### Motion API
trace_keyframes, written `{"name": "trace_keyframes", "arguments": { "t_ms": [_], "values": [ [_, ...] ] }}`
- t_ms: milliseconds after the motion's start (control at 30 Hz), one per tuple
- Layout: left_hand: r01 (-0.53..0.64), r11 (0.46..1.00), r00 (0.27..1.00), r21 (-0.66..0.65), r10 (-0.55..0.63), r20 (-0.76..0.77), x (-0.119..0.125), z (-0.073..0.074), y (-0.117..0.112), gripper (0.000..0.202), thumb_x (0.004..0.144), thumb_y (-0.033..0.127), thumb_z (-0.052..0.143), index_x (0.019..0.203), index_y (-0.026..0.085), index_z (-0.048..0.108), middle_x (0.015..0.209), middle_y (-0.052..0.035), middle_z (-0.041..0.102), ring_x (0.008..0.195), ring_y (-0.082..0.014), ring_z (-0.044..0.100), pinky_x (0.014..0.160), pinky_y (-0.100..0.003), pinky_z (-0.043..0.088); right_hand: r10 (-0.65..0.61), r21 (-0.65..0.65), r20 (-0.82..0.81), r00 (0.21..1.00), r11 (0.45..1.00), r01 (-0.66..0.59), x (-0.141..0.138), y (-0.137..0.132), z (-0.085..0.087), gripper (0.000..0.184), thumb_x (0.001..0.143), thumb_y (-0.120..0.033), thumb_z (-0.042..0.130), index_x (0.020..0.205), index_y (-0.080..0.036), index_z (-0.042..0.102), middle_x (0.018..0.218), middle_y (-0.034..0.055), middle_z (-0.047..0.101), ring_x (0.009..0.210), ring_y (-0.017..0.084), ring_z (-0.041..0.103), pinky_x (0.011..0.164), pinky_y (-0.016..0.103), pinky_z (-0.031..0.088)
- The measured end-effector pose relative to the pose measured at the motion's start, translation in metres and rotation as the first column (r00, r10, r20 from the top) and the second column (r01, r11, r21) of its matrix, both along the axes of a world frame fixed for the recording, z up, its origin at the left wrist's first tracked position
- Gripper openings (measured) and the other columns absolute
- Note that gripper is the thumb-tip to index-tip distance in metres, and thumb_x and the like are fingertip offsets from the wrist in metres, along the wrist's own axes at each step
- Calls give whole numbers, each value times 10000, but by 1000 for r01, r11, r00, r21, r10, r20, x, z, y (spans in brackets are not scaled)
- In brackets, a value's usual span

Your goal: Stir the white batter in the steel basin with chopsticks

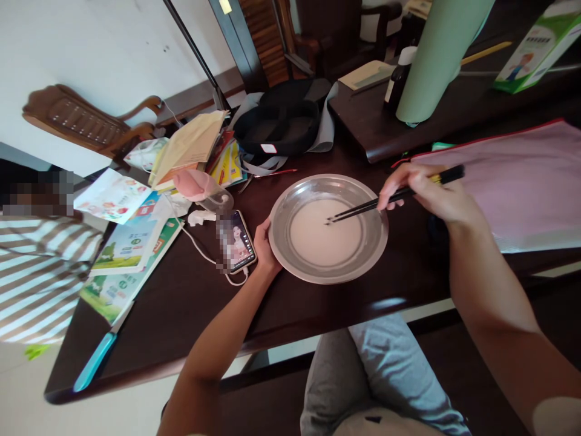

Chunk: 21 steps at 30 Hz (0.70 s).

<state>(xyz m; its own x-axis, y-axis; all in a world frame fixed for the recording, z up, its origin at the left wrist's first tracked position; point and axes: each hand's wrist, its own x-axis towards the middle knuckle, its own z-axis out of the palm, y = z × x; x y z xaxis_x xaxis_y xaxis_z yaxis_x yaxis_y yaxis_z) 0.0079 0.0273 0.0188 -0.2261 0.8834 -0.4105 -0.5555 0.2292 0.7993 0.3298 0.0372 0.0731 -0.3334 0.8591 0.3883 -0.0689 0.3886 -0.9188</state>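
A shiny metal bowl (376,245) with a wide rim stands on the dark wooden table. Inside it is a milky white liquid (322,236). My left hand (267,247) grips the bowl's left rim, its fingers partly hidden under the edge. In my right hand (424,191) is a pair of black chopsticks (358,209), held with closed fingers over the bowl's right side. Their tips slant down to the left and are at the liquid near the middle of the bowl. Whether they dip below the surface I cannot tell.
Left of the bowl lies a phone (240,242) on a white cable. Booklets (129,248) and a blue-handled knife (97,357) lie farther left, near a person in a striped shirt (40,272). A black case (276,124) stands behind; a pink mesh pouch (526,188) lies right.
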Motion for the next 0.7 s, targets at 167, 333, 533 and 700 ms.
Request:
{"name": "trace_keyframes", "arguments": {
  "t_ms": [167,333,533,700],
  "values": [
    [-1,1000,1000,-6,1,0,-1,-1,0,249,725,427,808,644,228,682,643,6,741,879,-278,810,839,-352,636,122,-29,-44,992,992,-123,1,0,-3,462,1084,-581,653,923,-186,832,752,71,810,629,160,730,562,270,538],
    [9,999,1000,-32,-8,16,0,-1,0,254,716,444,814,649,217,723,634,-2,744,867,-277,809,836,-345,632,89,13,143,986,996,-92,-8,-1,0,476,1095,-591,630,1005,-188,867,920,95,856,759,157,753,678,271,566],
    [-20,999,1000,-40,21,19,1,1,0,202,778,380,732,650,224,723,627,-10,744,882,-276,805,808,-343,634,37,-38,-61,997,999,-39,5,1,-3,523,1062,-642,653,890,-174,810,722,76,795,619,162,711,555,277,524],
    [0,1000,1000,-27,0,15,1,3,-1,233,762,415,790,648,223,725,637,2,742,849,-264,803,827,-341,632,137,-42,138,981,990,-132,-6,-2,-2,569,1064,-667,629,956,-160,864,879,120,848,738,185,754,666,297,567]
  ]
}}
